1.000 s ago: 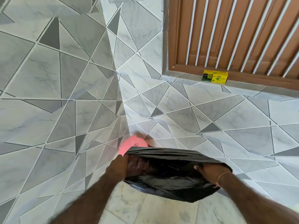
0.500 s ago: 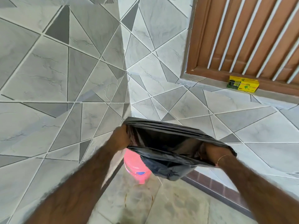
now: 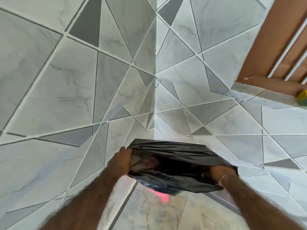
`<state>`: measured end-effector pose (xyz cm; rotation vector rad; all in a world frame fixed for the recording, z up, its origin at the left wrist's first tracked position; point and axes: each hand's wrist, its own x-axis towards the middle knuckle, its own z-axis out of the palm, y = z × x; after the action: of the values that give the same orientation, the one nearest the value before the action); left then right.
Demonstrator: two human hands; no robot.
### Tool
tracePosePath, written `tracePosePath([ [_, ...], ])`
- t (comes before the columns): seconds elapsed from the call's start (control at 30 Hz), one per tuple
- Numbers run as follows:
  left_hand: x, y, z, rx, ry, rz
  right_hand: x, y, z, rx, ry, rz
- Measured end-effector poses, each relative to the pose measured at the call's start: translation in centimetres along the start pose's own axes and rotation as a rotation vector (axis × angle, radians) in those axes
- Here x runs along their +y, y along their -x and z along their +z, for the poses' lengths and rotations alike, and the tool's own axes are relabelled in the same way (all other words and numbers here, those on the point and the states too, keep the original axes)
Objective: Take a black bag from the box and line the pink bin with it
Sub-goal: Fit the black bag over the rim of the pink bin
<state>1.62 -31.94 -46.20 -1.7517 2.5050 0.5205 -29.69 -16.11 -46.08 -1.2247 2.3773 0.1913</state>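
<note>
A black plastic bag (image 3: 179, 165) hangs stretched open between both hands, its mouth facing me. My left hand (image 3: 122, 161) grips the left edge of the mouth. My right hand (image 3: 219, 174) is tucked inside the right edge and holds it. Only a small patch of the pink bin (image 3: 160, 195) shows under the bag, on the floor in the wall corner. The rest of the bin is hidden behind the bag. The yellow and green bag box (image 3: 302, 97) sits blurred on the tiled ledge at the far right edge.
Two grey patterned tiled walls meet in a corner (image 3: 155, 97) right behind the bin. A brown wooden door with white bars (image 3: 280, 40) stands at the upper right. Marbled floor (image 3: 166, 216) lies below, with a dark skirting strip (image 3: 221, 200) along the right wall.
The view has swung up and left, so the door and box slid to the right edge. The open bag now covers nearly all of the pink bin, which showed clearly half a second ago.
</note>
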Motion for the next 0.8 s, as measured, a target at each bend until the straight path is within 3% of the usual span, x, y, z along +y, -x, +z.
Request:
tracePosePath([
  [0.17,-2.4,-1.8,-0.2,-0.046,-0.065,0.089,-2.3,-1.9,-0.7,0.016,-0.002,0.018],
  [0.53,-5.4,-2.7,1.4,-0.072,-0.139,0.02,-6.0,-4.4,0.5,0.017,0.102,-0.041],
  [0.8,-7.2,-3.2,2.2,-0.179,-0.145,-0.016,-7.7,-5.3,0.0,-0.089,0.216,-0.096],
])
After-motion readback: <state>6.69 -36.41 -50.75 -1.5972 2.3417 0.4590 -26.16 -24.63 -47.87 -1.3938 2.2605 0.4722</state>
